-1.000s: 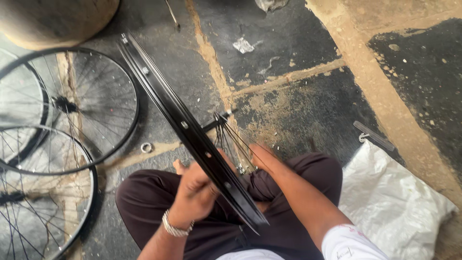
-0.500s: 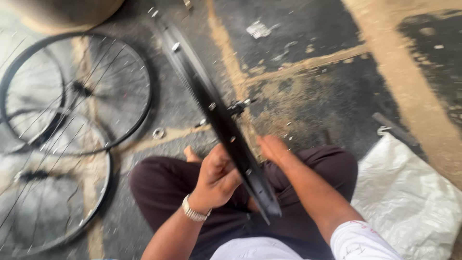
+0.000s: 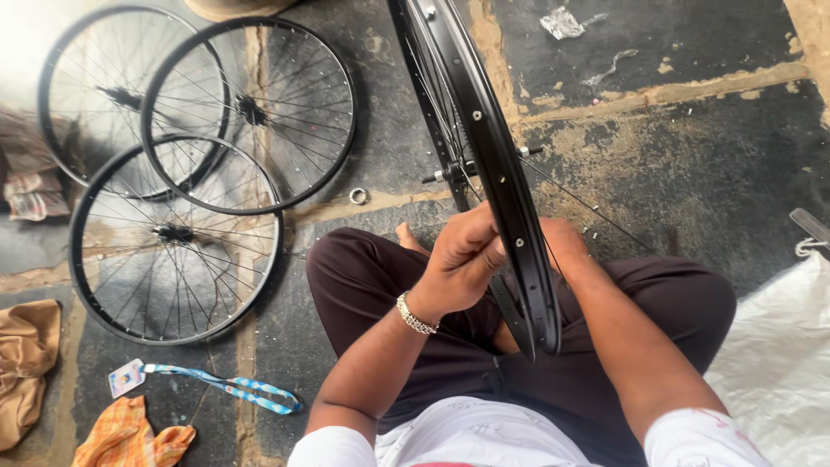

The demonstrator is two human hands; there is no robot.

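Rim [image 3: 493, 164]: upright, long axis near-to-far | left hand [image 3: 462, 259]: grip pinched shut on rim's left wall | right hand [image 3: 562, 246]: behind rim, grip unclear | built wheels [image 3: 173, 233]: floor, far left.

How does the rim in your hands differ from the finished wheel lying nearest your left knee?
The rim stands on edge across the lap, gripped by the left hand and the right hand; the wheel lies flat on the floor, untouched. The rim shows loose spokes and bare holes; the wheel is fully spoked. Both are black.
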